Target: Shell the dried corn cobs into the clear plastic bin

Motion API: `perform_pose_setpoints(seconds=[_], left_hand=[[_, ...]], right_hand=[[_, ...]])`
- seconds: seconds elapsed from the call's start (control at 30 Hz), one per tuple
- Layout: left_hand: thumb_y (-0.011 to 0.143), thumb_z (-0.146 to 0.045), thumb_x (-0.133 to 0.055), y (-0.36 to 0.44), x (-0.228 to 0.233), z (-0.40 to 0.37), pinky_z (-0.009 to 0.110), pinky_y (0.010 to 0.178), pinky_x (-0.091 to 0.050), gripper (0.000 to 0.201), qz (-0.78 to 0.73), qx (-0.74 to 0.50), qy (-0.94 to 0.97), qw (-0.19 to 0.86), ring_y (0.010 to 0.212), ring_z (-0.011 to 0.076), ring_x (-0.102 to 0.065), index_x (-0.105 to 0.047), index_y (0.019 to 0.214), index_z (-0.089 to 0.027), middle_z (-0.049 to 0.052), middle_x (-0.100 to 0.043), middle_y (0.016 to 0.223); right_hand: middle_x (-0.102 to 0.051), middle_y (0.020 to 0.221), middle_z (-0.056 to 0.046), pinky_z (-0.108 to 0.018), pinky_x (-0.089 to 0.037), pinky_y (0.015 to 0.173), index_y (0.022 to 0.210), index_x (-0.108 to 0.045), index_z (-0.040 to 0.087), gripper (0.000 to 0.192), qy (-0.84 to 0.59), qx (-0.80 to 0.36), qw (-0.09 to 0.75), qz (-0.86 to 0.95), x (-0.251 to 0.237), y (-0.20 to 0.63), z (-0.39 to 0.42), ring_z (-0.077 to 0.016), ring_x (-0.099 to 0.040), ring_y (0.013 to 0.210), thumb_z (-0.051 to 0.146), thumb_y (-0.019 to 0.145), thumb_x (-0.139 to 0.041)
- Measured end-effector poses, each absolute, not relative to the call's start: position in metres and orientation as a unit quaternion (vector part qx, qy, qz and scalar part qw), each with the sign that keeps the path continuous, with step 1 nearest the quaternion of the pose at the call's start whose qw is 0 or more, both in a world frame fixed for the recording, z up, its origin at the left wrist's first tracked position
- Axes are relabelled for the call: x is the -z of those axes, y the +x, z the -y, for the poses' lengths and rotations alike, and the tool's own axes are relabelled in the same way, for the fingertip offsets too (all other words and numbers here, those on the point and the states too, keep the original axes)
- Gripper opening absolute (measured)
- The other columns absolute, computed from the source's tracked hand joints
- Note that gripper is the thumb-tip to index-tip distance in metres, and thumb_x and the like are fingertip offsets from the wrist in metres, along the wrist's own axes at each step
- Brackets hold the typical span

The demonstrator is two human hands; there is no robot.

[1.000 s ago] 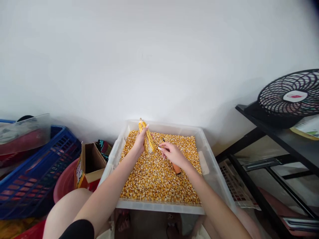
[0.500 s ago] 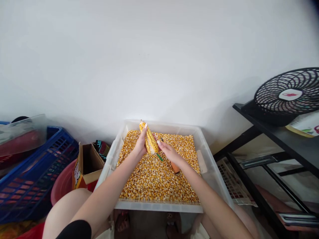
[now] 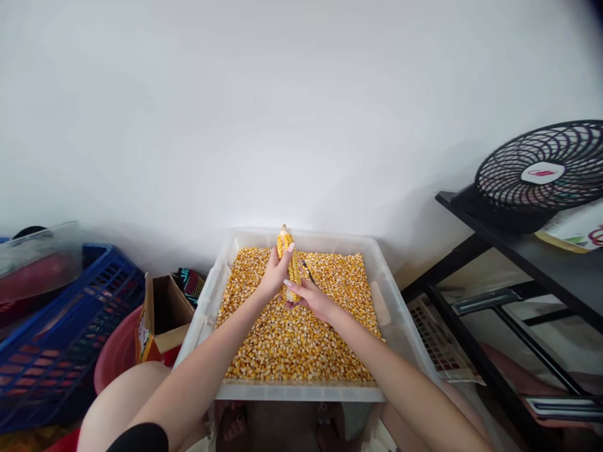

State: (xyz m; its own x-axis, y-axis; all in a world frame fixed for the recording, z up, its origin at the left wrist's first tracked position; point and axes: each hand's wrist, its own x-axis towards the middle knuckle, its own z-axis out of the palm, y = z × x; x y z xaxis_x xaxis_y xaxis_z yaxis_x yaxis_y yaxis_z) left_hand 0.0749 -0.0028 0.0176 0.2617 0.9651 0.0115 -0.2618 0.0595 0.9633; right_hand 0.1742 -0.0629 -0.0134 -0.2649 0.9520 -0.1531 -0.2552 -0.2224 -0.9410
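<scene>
Ear of maize (image 3: pixel 294 269) held in both hands above the far-middle part of a translucent plastic tub (image 3: pixel 301 393), its pointed tip directed toward the wall (image 3: pixel 301 125). Left hand (image 3: pixel 276 272): fingers curled round the upper part of the ear, thumb laid along it. Right hand (image 3: pixel 315 300): fingers closed about the lower end, thumb on top; the fingertips beneath are partly hidden. Loose kernels (image 3: pixel 292 351) cover the tub floor; a slim dark object (image 3: pixel 308 271) lies just beyond the right hand. Lettering: a dark patterned item (image 3: pixel 193 285), left of the tub, bears pale green capitals, of which "JA" can be read. The adjacent open carton (image 3: pixel 168 317) has a printed side, too small to read. At right, a black fan (image 3: pixel 511 182) carries a white hub badge (image 3: pixel 543 172) with a red emblem; beside it, a white packet (image 3: pixel 572 227) shows coloured print, illegible here.
</scene>
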Motion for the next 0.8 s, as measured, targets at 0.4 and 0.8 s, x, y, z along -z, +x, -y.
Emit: perform_pose_setpoints(seconds=[0.4, 0.8], left_hand=[[0.079, -0.055, -0.048, 0.072, -0.017, 0.003, 0.026, 0.06, -0.045, 0.039, -0.382, -0.477, 0.565, 0.555, 0.066, 0.0135, -0.051, -0.043, 0.094, -0.019, 0.0, -0.048, 0.075], [0.078, -0.05, -0.052, 0.073, -0.016, -0.001, 0.023, 0.071, -0.045, 0.039, -0.334, -0.475, 0.503, 0.64, 0.085, 0.0154, -0.056, -0.05, 0.107, -0.024, 0.002, -0.058, 0.09]], right_hand=[[-0.057, 0.076, -0.001, -0.027, -0.049, 0.053, 0.098, -0.055, 0.02, 0.036, -0.402, -0.639, 0.465, 0.462, 0.013, 0.178, 0.064, -0.0124, -0.055, 0.06, 0.042, 0.071, -0.063], [-0.06, 0.072, 0.0, -0.022, -0.045, 0.046, 0.087, -0.06, 0.018, 0.034, -0.481, -0.602, 0.456, 0.445, 0.008, 0.185, 0.06, -0.0115, -0.054, 0.057, 0.04, 0.063, -0.069]])
